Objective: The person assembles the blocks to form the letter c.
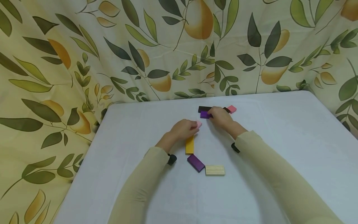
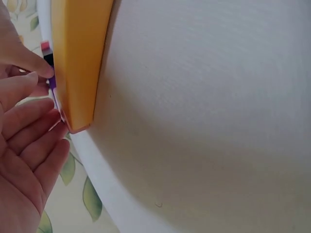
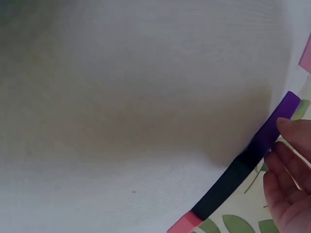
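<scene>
My left hand [image 1: 183, 129] holds a small pink block [image 1: 199, 124] at its fingertips, just past the far end of a yellow block [image 1: 189, 145]. In the left wrist view the yellow block [image 2: 82, 63] hides most of what those fingers touch. Farther back, my right hand [image 1: 221, 117] pinches a bright purple block [image 1: 205, 115], thumb on one face and fingers behind, as the right wrist view shows. Black block surface [image 1: 204, 109] shows behind the purple one, and more black shows past the hand. A coral-pink block [image 1: 232, 109] is at the right end of that row.
Nearer me, a dark purple block [image 1: 195, 163] lies slanted below the yellow one, its corner by a pale wooden block [image 1: 215, 170]. All sit on a white-covered table [image 1: 134, 133]. A leaf-patterned curtain [image 1: 179, 56] hangs behind the table's far edge.
</scene>
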The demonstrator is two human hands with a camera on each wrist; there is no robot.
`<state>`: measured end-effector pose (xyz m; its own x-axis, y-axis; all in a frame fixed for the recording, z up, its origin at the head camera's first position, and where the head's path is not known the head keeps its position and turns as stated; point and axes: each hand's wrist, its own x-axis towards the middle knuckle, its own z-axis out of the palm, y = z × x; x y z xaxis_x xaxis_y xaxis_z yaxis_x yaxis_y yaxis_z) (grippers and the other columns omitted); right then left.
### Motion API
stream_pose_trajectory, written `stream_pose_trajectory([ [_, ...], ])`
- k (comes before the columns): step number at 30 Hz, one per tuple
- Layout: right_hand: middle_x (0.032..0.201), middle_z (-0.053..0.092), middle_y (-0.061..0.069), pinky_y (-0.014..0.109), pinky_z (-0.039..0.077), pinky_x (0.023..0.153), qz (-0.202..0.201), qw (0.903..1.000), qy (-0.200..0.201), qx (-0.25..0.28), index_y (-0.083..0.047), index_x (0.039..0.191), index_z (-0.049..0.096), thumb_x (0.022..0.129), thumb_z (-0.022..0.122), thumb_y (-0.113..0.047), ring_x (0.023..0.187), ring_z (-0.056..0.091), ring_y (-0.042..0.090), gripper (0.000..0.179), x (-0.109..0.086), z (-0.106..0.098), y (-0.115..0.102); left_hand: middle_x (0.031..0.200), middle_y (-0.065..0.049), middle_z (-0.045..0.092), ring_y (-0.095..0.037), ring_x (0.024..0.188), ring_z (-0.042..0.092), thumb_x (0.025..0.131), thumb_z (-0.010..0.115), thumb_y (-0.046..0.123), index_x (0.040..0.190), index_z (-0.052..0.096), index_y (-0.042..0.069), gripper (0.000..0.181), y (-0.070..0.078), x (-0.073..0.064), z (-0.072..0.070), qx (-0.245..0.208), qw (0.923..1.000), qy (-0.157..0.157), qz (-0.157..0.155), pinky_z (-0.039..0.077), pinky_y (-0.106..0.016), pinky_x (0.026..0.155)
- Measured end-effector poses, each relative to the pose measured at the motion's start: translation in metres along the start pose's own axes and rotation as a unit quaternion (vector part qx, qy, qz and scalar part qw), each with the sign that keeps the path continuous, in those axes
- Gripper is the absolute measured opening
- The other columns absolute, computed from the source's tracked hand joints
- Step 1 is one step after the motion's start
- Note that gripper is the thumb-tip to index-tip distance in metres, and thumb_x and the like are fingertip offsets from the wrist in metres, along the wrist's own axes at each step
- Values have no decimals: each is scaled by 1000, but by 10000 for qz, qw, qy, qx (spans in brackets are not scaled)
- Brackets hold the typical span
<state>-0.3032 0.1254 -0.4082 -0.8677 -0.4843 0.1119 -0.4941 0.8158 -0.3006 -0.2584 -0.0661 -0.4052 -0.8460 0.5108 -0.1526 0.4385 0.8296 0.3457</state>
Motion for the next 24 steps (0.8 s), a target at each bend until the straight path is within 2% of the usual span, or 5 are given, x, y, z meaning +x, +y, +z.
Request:
stream_pose_trajectory([
  [3,98,62,21,43,44,86,-40,9999,3,-134,7,99,67,82,60,5,95,58,34,19,0,2,1,131,-1,51,-18,123,44,95,50,31,129,54,13,38,1,0,-1,10,10000,-94,27,32,-29,101],
  [12,83,60,16,42,46,74,-384,9955,-36,-863,4,88,69,83,55,8,80,59,33,16,2,5,1,134,1,48,-17,122,44,96,47,31,128,54,13,37,2,1,0,-17,9996,-222,-170,33,-29,100],
  [17,84,61,16,42,47,76,-392,9951,-63,-903,3,89,70,82,55,9,82,59,34,18,-2,4,0,134,4,48,-17,118,48,96,49,32,128,54,16,37,1,2,2,-157,9989,-217,-380,38,-26,93],
  [21,84,61,16,42,47,76,-389,9953,-95,-882,2,88,70,82,55,9,82,59,34,18,-3,3,-2,134,4,48,-17,113,51,96,49,32,128,54,16,36,1,2,1,-165,9988,-220,-412,41,-25,87],
  [24,85,62,16,42,47,77,-380,9951,-170,-892,2,87,71,82,55,9,82,60,34,18,-4,1,-3,134,4,48,-17,115,50,96,48,32,128,54,16,37,1,2,1,-137,9989,-246,-373,40,-25,89],
])
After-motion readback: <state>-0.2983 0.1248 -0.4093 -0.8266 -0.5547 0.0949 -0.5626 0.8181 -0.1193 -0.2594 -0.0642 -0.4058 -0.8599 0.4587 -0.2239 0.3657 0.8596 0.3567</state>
